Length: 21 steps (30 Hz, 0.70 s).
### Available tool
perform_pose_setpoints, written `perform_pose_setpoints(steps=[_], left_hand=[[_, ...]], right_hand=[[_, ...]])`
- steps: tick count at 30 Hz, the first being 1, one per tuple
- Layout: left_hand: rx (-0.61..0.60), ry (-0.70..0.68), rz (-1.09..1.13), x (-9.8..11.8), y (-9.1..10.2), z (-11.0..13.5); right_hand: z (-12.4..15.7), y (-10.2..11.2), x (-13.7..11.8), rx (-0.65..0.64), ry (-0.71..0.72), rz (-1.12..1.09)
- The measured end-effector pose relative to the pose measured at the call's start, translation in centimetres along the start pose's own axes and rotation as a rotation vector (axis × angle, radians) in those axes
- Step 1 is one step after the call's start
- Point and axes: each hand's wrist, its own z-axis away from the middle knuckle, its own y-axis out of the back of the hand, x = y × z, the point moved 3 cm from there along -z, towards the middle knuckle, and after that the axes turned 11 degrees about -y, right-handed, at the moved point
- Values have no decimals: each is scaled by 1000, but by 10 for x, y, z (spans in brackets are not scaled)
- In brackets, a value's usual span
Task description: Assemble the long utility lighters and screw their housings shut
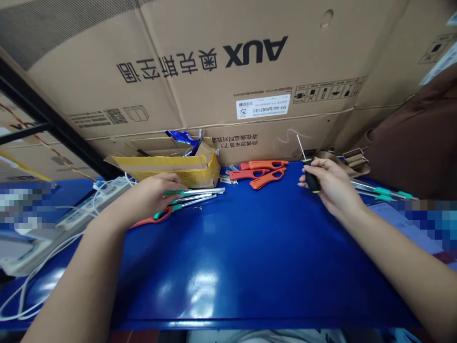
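My right hand [330,183] grips a screwdriver [312,180] by its black and yellow handle, with the thin metal shaft pointing up and to the left. On the left, my left hand [153,197] is closed around the green part of a long-nosed lighter [203,191], whose metal barrel sticks out to the right. Just below it lie more such lighters, one with a red-orange handle [154,220]. My palm hides the rest of the held one. Between the hands, several orange and red lighter handle shells [267,180] lie at the back of the blue table [228,257].
Behind the left hand stands an opened cardboard box [171,166] with yellow tape and a blue wrapper [185,139]. A large carton [200,90] forms the back wall. White cables and a power strip [71,221] run along the left. More metal barrels [383,191] lie behind the right forearm.
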Motion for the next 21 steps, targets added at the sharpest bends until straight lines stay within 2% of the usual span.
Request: perform_pose_setpoints(steps=[4, 8, 13, 17, 21], left_hand=[[-15, 38, -23, -11, -11, -2], [12, 74, -70, -18, -19, -5], [34, 136, -115, -21, -21, -4], [38, 135, -118, -19, -19, -3], [1, 60, -87, -8, -18, -7]], right_hand=[[-8, -2, 10, 37, 96, 281], [-5, -1, 13, -1, 192, 708], [6, 2, 11, 15, 190, 1174], [9, 4, 8, 39, 184, 1396], [7, 5, 9, 28, 208, 1511]])
